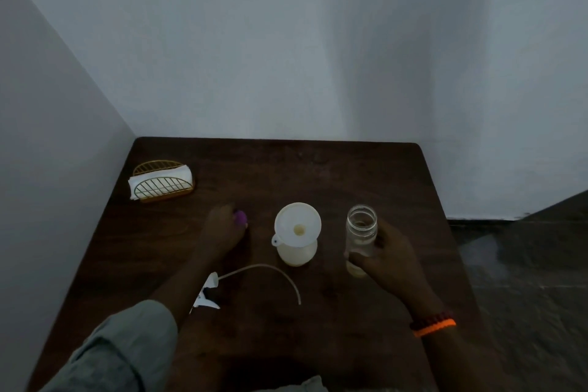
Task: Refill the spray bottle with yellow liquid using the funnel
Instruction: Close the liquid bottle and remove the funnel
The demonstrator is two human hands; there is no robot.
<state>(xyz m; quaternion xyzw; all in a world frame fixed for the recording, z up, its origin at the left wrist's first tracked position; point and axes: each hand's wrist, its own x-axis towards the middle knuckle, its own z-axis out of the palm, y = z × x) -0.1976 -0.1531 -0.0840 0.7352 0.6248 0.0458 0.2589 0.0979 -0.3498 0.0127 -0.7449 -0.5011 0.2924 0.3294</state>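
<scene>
Worktop (318, 175): dark wood, matt.
Funnel (297, 224): white plastic, smooth.
Jar (361, 232): clear plastic, glossy.
Napkin holder (160, 186): gold wire metal.
Napkins (135, 184): white paper.

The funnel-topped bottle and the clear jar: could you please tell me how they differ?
The spray bottle is milky, carries a white funnel and stands untouched; the clear jar is open-mouthed, nearly empty, and held by the right hand. Both stand upright on the table.

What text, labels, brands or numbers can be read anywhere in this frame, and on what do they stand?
None can be read.
Clear bottle: no label visible.
Funnel and the bottle under it: plain.
Spray head: dark marks, too blurred to read.
Napkin holder: no text.
</scene>
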